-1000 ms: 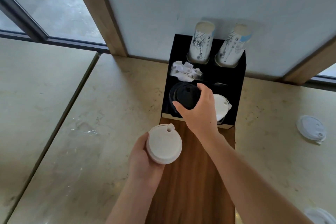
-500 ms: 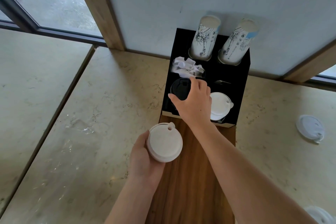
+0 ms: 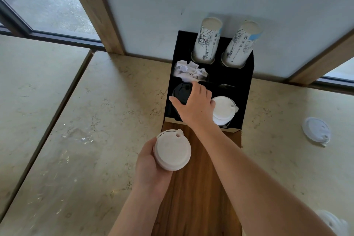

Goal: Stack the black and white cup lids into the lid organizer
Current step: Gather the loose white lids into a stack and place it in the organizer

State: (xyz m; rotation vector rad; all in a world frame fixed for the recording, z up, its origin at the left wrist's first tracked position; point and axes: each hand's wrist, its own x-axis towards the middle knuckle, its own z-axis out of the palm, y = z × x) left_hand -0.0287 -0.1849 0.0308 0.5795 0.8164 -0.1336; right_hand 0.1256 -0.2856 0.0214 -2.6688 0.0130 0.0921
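Note:
A black lid organizer (image 3: 245,90) stands against the wall at the far end of a wooden board. My right hand (image 3: 195,107) reaches into its front left slot and grips a black lid (image 3: 181,92) between thumb and fingers. White lids (image 3: 223,108) lie stacked in the front right slot. My left hand (image 3: 151,166) holds a small stack of white lids (image 3: 172,149) over the near part of the board.
Two tall stacks of printed paper cups (image 3: 207,41) (image 3: 242,44) stand in the organizer's back holes, with crumpled white napkins (image 3: 189,72) in front. Loose white lids (image 3: 317,131) (image 3: 332,223) lie on the marble counter (image 3: 95,140) to the right. The wooden board (image 3: 199,197) runs toward me.
My right hand has pushed the black lid further into the front left slot and shifted left. The left hand with its white lids has stayed put.

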